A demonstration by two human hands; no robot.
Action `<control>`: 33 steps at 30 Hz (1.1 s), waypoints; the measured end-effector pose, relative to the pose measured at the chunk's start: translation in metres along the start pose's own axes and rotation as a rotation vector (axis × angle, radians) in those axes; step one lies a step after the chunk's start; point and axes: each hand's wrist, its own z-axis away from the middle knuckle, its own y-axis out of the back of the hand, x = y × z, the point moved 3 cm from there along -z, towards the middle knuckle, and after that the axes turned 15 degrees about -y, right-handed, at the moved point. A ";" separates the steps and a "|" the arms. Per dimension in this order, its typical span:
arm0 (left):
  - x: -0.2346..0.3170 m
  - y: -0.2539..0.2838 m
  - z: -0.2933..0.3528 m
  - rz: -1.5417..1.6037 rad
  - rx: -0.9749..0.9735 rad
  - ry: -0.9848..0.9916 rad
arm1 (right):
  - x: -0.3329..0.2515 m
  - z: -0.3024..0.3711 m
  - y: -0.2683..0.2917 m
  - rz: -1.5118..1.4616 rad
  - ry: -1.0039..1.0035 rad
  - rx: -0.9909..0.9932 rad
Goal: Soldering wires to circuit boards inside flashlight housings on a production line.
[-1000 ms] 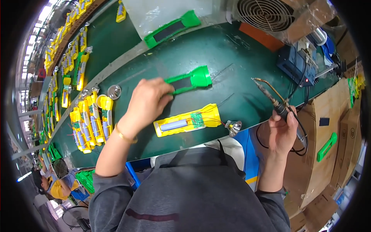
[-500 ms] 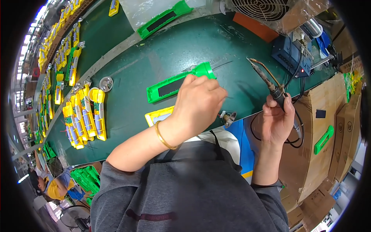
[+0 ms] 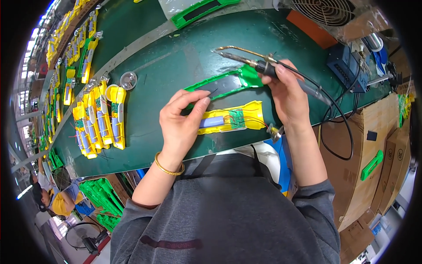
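My right hand (image 3: 288, 97) is wrapped round a soldering iron (image 3: 266, 68) with a thin copper-coloured tube along it; the tip points left above a green casing half (image 3: 249, 77). That casing lies open-side up with a dark panel in it. Over its left end, my left hand (image 3: 181, 125) pinches a thin dark wire (image 3: 214, 92) between thumb and forefinger. Nearer to me lies a yellow casing half (image 3: 255, 115) holding a blue battery cell (image 3: 213, 122) and a green circuit board (image 3: 236, 118). Wires run from it to a small reflector lamp (image 3: 275, 133) beside my right wrist.
Several filled yellow casings (image 3: 101, 119) and a round clear lens (image 3: 128, 80) lie at the left. Another green casing (image 3: 200, 12) is at the back. A blue soldering station (image 3: 345, 66) and a fan (image 3: 325, 9) stand back right. The iron's black cable loops at the right.
My right hand has brought the soldering iron leftward over the green casing. My left hand has shifted left, off the casing's wide end, uncovering the yellow casing. The whole view has shifted slightly.
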 end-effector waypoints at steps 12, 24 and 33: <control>-0.004 0.040 -0.011 -0.246 -0.416 0.094 | -0.005 0.054 -0.019 0.292 -0.073 0.151; -0.003 0.032 -0.016 -0.480 -0.626 -0.062 | 0.009 0.046 -0.033 0.586 -0.183 0.096; -0.005 0.027 -0.015 -0.542 -0.571 -0.088 | 0.011 0.042 -0.033 0.688 -0.140 0.063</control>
